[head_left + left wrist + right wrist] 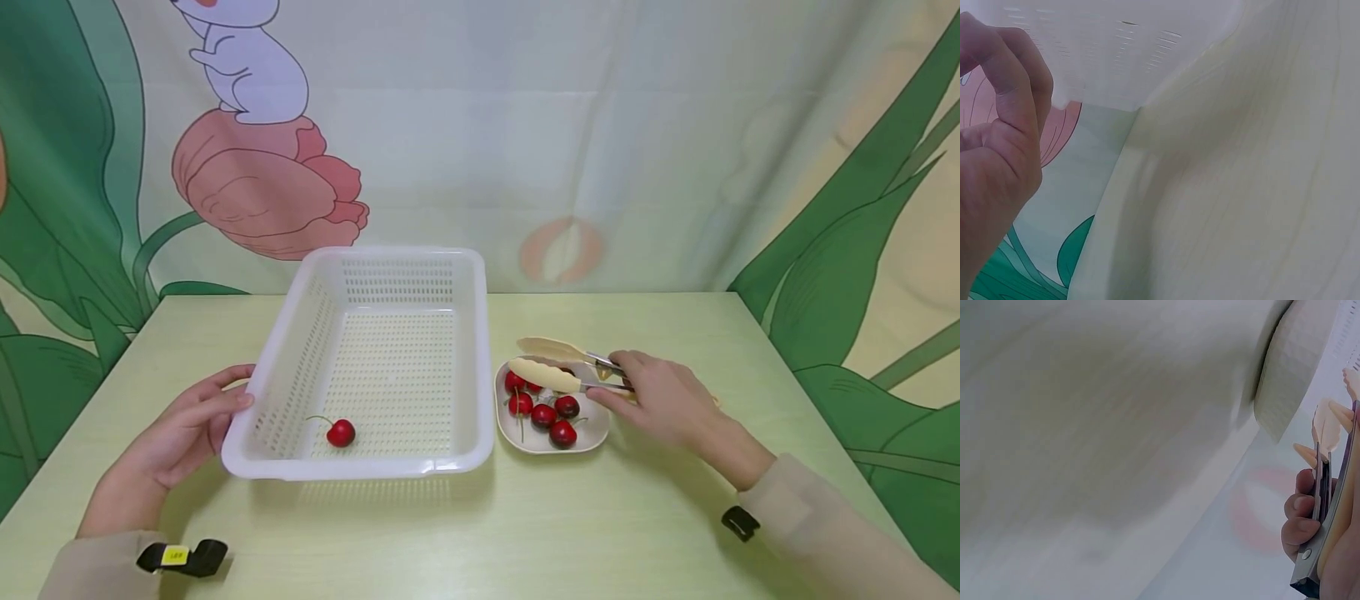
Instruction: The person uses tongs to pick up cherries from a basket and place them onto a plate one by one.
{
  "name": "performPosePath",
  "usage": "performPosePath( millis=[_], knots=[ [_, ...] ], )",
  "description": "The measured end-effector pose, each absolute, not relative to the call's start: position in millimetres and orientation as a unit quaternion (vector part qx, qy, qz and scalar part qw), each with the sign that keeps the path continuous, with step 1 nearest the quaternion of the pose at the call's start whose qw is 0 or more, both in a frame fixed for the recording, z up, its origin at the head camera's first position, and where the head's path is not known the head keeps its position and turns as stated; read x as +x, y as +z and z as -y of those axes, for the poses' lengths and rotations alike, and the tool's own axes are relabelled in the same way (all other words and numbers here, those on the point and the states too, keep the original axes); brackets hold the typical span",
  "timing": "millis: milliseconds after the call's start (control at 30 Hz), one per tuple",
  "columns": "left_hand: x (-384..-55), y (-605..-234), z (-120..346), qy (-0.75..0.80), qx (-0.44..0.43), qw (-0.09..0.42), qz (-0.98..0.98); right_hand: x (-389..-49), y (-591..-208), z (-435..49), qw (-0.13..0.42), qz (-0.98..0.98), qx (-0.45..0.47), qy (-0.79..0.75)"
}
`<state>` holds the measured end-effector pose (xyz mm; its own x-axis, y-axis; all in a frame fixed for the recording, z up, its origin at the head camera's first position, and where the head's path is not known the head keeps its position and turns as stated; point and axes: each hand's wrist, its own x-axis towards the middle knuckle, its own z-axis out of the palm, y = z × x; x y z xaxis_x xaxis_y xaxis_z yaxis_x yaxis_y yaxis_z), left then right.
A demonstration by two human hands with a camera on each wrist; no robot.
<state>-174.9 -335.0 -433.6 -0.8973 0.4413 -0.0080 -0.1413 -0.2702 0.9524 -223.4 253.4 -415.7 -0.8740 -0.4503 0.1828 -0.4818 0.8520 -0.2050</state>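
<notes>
A white plastic basket (360, 468) with slotted walls stands left of centre in the head view. One red cherry (341, 433) with a stem lies in its near left corner. At the basket's left rim, my left hand (176, 429) grips the edge, thumb on the rim. My right hand (667, 398) holds metal-handled tongs (546, 376) with cream tips, spread apart over a small white plate (596, 427). Several cherries (543, 416) rest on that plate, the far ones partly hidden under the tongs. In the right wrist view, fingers (1300, 531) wrap the tongs' handle.
A pale green table (555, 533) carries everything. Behind its back edge hangs a curtain (480, 150) printed with leaves, a flower and a white animal. The plate sits close beside the basket's right wall.
</notes>
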Motion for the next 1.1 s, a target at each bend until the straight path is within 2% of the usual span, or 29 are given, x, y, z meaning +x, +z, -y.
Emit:
performPosePath(
  millis=[633,1100],
  knots=[
    [-176,-435,335,0.788,0.123,0.186,-0.574,-234,-388,-247,0.114,0.951,0.252,0.14],
    [-175,-434,335,0.786,0.137,0.19,-0.571,-237,-367,-225,0.093,0.953,0.262,0.121]
  ],
)
